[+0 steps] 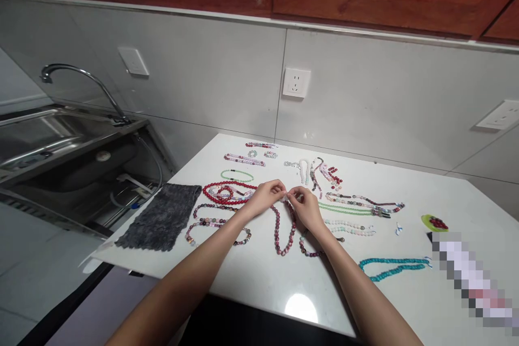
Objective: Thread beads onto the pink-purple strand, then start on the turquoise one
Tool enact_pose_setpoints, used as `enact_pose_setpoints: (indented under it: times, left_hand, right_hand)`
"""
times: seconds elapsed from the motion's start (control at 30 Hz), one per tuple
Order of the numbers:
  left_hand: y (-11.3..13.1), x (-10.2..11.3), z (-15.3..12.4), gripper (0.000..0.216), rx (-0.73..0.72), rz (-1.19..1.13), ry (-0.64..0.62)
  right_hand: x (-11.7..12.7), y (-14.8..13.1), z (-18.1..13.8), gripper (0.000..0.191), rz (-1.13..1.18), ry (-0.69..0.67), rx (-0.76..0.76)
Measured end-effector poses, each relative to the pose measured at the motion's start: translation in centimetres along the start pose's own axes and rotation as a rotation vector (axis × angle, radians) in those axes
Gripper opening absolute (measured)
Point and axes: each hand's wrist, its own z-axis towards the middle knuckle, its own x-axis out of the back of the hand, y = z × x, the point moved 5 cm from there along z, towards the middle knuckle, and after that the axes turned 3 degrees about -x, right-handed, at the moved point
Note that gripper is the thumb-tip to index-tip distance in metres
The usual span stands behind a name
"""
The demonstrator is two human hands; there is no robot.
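Note:
Over the middle of the white table, both my hands pinch close together at the upper ends of a dark red bead string (277, 233). My left hand (268, 194) has its thumb and fingers closed at the string's tip. Fingertips of my right hand (303, 205) meet them from the other side, also closed. The string hangs down in a loop, its lower part reaching the table top. Whatever thread or clasp lies between the fingertips is too small to make out. Left of my left hand lies a bright red bead necklace (208, 194); green bead strands (344, 208) lie right of my right hand.
Many bead strings lie spread over the white table (251, 281), among them a turquoise one (393, 270). A dark grey cloth (162, 219) covers the left edge. At right sits a small green dish (428, 221) with red beads. Further left stands a sink with a faucet (81, 70).

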Motion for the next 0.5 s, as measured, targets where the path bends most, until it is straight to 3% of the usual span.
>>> enact_pose_setpoints:
  times: [0.33,0.5]
  left_hand:
    - [0.2,-0.2,-0.2,0.029,0.129,-0.283,-0.087]
    - [0.7,0.3,-0.6,0.029,0.138,-0.335,-0.066]
  right_hand:
    - [0.5,-1.7,-1.4,0.010,-0.089,0.041,0.090]
    - [0.6,-2.6,-1.8,0.008,-0.147,0.035,0.155]
